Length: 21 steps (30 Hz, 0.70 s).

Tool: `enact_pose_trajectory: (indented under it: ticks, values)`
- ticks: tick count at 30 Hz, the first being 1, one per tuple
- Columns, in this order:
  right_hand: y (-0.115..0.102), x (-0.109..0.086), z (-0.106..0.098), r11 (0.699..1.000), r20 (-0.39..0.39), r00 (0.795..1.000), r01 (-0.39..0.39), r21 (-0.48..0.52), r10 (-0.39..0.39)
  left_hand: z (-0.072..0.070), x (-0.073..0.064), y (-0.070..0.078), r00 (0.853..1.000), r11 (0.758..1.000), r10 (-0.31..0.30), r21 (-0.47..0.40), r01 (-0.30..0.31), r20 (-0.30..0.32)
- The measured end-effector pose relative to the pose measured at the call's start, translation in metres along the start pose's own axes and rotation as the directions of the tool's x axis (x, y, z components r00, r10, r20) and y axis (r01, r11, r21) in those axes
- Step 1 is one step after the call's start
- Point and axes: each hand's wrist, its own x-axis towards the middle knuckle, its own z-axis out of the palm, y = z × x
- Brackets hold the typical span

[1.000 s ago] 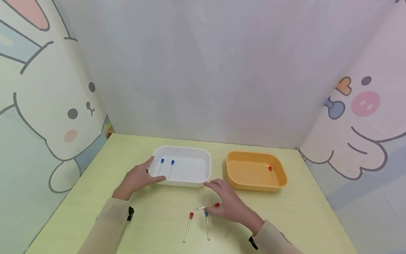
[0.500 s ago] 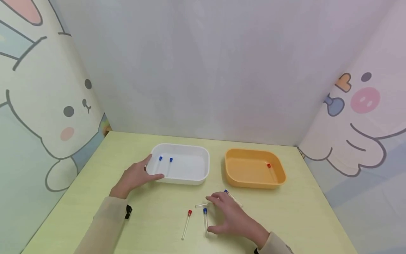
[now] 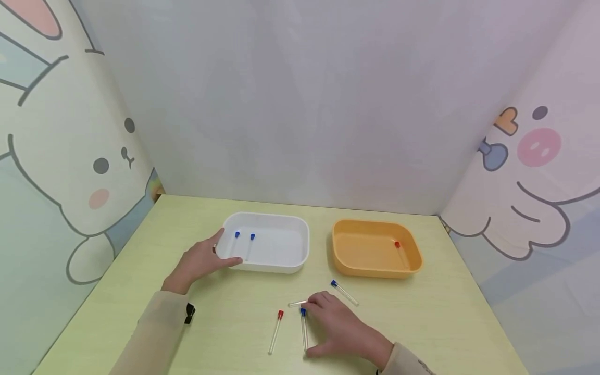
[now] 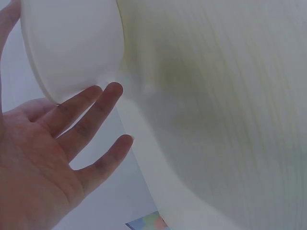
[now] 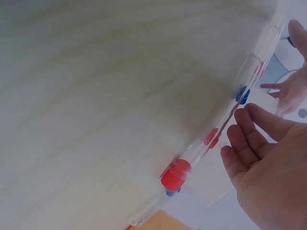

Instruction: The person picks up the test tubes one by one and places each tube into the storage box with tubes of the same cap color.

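My left hand (image 3: 197, 263) spans the left front corner of a white tray (image 3: 269, 268), thumb at the front rim. In the left wrist view, its fingers are extended, with two fingertips against the tray's side. Two blue-capped tubes (image 3: 252, 237) lie in that tray. My right hand (image 3: 344, 328) is around a clear blue-capped tube (image 3: 303, 328) on the table, index finger near the cap and thumb near the bottom end. Just above lies another tube (image 3: 297, 303); the right wrist view shows its red cap (image 5: 175, 175). Left of them lies a red-capped tube (image 3: 275, 333).
An orange tray (image 3: 372, 272) with one red-capped tube (image 3: 399, 250) stands at the back right. Another blue-capped tube (image 3: 344, 292) lies in front of it. A pale curtain rises behind the table (image 3: 225, 333), with printed cartoon walls at both sides.
My right hand has come back from the white tray's front corner to the blue-capped tube, its fingers drawing closer to it. The left hand stays at the white tray. The view shifts slightly.
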Motion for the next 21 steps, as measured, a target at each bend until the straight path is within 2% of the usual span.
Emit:
enact_pose_trajectory:
  ticks: [8,21]
  values:
    - [0.0005,0.0010,0.0000,0.998,-0.009,1.000,0.017,-0.065,-0.018,0.0018,0.0006,-0.0003,1.000,1.000,0.004,0.004,-0.004,-0.001]
    - [-0.0011,0.0032,0.0024,0.991,0.018,1.000,0.025,-0.133,-0.023,0.0004,0.0004,0.0014,1.000,1.000,-0.004,0.012,0.004,0.005]
